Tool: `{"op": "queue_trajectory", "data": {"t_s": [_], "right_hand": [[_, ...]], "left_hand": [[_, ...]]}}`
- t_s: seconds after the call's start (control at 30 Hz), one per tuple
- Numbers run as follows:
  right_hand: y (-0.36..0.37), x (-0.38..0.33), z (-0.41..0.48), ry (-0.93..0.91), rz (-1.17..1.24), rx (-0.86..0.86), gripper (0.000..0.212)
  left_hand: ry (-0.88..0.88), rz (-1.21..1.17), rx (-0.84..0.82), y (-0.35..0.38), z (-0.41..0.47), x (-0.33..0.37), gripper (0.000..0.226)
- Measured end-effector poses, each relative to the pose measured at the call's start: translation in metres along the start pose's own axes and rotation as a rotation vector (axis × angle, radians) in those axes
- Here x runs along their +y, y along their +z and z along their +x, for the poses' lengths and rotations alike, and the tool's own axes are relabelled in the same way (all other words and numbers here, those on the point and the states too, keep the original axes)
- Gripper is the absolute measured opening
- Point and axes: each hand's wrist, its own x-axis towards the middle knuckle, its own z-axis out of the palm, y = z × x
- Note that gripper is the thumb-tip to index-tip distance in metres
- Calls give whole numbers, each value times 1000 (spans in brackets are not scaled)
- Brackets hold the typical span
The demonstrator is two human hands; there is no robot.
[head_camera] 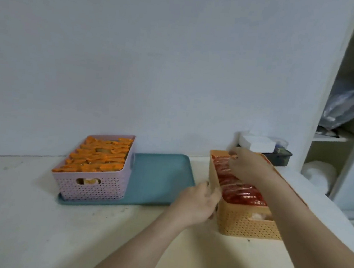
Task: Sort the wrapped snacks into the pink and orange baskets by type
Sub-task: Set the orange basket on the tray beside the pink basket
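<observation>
The pink basket stands on the left end of a teal tray and is full of orange-wrapped snacks. To the right, on the table, stands the orange basket, packed with red-wrapped snacks. My left hand grips the orange basket's left rim, thumb over the edge. My right hand reaches over the far end of that basket, its fingers curled down onto the red snacks; whether it pinches one is hidden.
A dark box with white tissue sits behind the orange basket against the wall. A white shelf unit holding bags stands at the right. The cream table extends toward me.
</observation>
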Motion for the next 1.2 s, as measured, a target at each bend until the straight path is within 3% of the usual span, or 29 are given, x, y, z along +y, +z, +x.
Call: {"op": "queue_trajectory", "data": {"t_s": [0.07,0.17,0.23,0.27,0.4,0.5,0.63,0.7,0.87,1.03,1.2], "right_hand": [[-5,27,3,136,-130,70,47],[-10,59,4,285,-106,12,48],[-15,78,6,263,-33,-20,28],[-18,86,6,252,31,-8,20],[-32,101,6,238,505,30,23],[-46,93,-2,209,791,-97,16],[-48,74,-3,111,785,-328,30],[-35,49,1,59,784,-353,32],[10,-11,15,-27,792,-256,28],[47,-52,36,-19,749,-102,30],[81,-53,43,71,679,-37,29]], "left_hand": [[-19,23,-16,18,3,14,56],[-14,72,30,27,8,22,44],[16,84,68,29,10,24,36],[41,108,100,29,9,24,33],[70,172,271,21,11,22,32],[66,180,316,-2,11,19,34],[29,166,367,-38,5,3,34],[-12,187,379,-57,1,-12,33],[-91,299,411,-92,2,-48,31],[-177,177,472,-103,3,-78,24],[-73,188,566,-95,-7,-99,28]]}}
